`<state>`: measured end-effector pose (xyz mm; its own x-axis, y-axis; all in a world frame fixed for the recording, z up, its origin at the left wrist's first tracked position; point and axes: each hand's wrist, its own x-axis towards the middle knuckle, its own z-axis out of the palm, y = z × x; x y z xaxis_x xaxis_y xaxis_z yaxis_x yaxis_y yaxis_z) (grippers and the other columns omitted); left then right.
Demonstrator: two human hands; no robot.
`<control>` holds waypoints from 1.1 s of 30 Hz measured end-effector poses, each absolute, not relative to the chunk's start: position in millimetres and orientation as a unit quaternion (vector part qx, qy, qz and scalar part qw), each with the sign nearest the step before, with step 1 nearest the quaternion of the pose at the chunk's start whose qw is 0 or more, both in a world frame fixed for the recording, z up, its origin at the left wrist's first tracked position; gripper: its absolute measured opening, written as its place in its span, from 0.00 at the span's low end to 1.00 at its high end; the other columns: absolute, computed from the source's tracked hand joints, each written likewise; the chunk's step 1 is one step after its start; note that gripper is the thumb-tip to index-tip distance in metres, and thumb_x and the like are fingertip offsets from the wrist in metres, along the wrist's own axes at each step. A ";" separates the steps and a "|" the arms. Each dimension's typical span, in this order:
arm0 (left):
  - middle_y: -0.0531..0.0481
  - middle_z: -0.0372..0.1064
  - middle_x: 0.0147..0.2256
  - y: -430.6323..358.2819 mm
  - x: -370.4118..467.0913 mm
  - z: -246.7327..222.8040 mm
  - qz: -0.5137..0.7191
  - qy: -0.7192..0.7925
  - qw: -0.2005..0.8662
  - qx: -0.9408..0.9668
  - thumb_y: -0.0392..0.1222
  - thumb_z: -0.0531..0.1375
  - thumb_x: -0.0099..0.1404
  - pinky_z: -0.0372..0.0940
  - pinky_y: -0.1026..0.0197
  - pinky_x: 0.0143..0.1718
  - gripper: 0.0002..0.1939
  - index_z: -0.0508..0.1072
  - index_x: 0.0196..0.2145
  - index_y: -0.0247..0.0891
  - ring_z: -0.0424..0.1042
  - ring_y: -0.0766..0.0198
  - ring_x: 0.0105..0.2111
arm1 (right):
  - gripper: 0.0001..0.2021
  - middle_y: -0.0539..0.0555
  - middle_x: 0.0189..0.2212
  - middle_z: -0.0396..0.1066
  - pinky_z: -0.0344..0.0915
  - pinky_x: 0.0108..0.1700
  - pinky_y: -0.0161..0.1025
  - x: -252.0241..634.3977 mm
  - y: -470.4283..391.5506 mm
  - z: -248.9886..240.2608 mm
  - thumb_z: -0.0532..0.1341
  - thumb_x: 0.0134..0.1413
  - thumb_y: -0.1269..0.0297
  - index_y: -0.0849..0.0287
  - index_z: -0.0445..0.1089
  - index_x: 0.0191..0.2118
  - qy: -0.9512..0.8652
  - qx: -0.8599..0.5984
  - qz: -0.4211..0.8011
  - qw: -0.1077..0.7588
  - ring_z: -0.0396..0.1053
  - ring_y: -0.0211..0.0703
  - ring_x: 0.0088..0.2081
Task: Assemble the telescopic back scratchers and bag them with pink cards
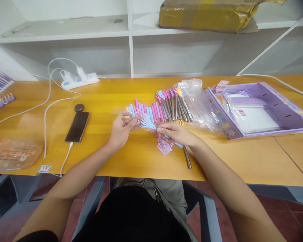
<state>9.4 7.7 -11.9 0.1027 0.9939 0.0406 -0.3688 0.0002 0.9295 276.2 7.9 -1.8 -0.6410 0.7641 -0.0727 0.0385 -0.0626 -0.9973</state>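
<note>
My right hand [175,132] is closed round a back scratcher with a light blue hand-shaped head [147,123] and a light blue grip. The head points left, toward my left hand [121,129], which pinches a clear plastic sleeve. The sleeve appears to lie around or over the blue head; its edges are hard to make out. Behind my hands is a row of pink, blue and yellow handle grips [155,112]. Right of them lies a pile of metal-rod back scratchers [175,104] with coloured hand heads. Below my right hand are a pink printed card [164,147] and another metal rod [187,158].
Clear plastic bags [198,104] lie beside an open purple display box [257,132] on the right. A phone [77,127] on a charging cable, a small black case [79,107] and a power strip [80,80] are on the left. A taped carton [204,15] rests on the shelf.
</note>
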 end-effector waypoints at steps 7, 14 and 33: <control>0.48 0.85 0.41 1.4 13.7 -20.7 0.540 0.369 0.612 0.444 0.54 0.79 0.61 0.82 0.46 0.51 0.28 0.69 0.47 0.41 0.86 0.53 0.45 | 0.30 0.52 0.46 0.72 0.58 0.18 0.28 259.8 3.0 -10.7 0.73 0.65 0.58 0.50 0.66 0.69 -0.555 -0.349 0.683 0.322 0.68 0.31 0.28; 0.46 0.84 0.43 -4.9 18.4 -13.7 0.509 0.348 0.632 0.469 0.55 0.77 0.63 0.83 0.51 0.47 0.26 0.73 0.49 0.39 0.86 0.55 0.41 | 0.30 0.51 0.40 0.74 0.62 0.19 0.30 259.5 -1.1 -11.8 0.71 0.68 0.53 0.51 0.66 0.70 -0.539 -0.314 0.713 0.319 0.68 0.32 0.25; 0.44 0.84 0.45 3.4 8.9 -2.6 0.583 0.320 0.665 0.340 0.51 0.78 0.62 0.81 0.54 0.47 0.21 0.77 0.43 0.37 0.84 0.57 0.45 | 0.22 0.51 0.36 0.82 0.79 0.33 0.34 283.7 14.6 -12.9 0.81 0.53 0.66 0.54 0.81 0.54 -0.586 -0.276 0.690 0.321 0.78 0.37 0.32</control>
<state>8.9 3.4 -2.6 0.1157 0.9928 -0.0301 -0.5577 0.0900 0.8251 283.7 14.6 -12.9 -0.6407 0.7678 -0.0045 -0.1200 -0.1059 -0.9871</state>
